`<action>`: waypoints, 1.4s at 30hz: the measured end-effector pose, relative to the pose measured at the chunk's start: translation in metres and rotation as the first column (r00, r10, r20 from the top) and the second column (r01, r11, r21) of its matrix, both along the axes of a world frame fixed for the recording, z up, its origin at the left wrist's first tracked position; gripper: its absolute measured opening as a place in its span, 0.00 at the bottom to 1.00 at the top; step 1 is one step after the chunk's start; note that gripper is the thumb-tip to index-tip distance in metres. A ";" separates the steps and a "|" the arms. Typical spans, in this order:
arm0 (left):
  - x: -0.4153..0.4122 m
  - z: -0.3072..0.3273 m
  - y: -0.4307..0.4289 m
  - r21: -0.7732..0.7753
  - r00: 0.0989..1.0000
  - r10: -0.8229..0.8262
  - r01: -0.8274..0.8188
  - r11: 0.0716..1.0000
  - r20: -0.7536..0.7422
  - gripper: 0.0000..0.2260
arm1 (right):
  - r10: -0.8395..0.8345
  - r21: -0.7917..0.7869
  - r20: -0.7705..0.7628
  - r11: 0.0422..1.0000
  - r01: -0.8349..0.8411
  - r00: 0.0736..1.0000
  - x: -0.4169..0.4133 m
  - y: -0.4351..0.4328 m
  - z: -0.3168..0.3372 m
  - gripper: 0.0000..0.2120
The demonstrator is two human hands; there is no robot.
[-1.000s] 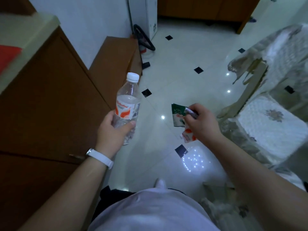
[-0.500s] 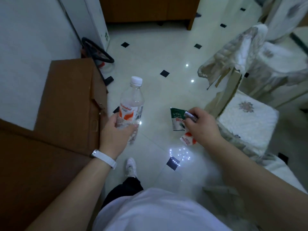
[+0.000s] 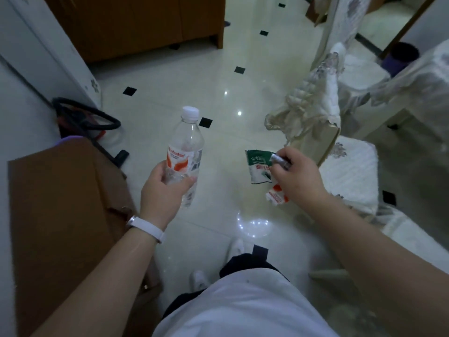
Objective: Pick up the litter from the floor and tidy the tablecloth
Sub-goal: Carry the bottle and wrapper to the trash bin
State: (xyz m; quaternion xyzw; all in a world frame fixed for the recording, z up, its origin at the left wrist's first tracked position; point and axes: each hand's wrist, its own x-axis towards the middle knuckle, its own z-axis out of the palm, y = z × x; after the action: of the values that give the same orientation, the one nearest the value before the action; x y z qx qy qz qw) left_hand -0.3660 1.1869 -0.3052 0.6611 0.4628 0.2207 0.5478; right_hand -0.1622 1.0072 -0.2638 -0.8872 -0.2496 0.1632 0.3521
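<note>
My left hand (image 3: 164, 188) grips a clear plastic bottle (image 3: 185, 149) with a white cap and an orange-and-white label, held upright above the floor. My right hand (image 3: 297, 178) pinches a bunch of litter: a green-and-white wrapper (image 3: 258, 167), a silver foil piece (image 3: 279, 161) and a red-and-white wrapper (image 3: 275, 195) hanging below the fist. A pale patterned tablecloth (image 3: 422, 86) drapes over the table at the right edge.
A chair with a crumpled cover (image 3: 313, 110) and a white cushioned seat (image 3: 349, 173) stands to the right. A brown cabinet (image 3: 63, 205) runs along the left, a wooden cabinet (image 3: 136, 23) at the far end. Black hoops (image 3: 87, 115) lie by the wall. The floor (image 3: 170, 81) is glossy white tile.
The view has turned right and moved forward along the floor; the left cabinet has slid out of the centre. Both hands keep their hold on the bottle and the wrappers.
</note>
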 end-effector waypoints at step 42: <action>0.473 -0.007 0.512 -0.102 0.934 -0.356 0.358 0.928 0.030 0.16 | -0.335 -0.039 -0.126 0.942 0.333 0.934 0.394 0.467 -0.018 0.04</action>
State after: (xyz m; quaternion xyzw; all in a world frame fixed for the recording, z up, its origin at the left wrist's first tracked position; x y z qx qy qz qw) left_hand 0.1075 1.6988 -0.3120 0.7030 0.3428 0.0963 0.6156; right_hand 0.2320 1.4741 -0.2817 -0.9070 -0.0705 0.1610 0.3828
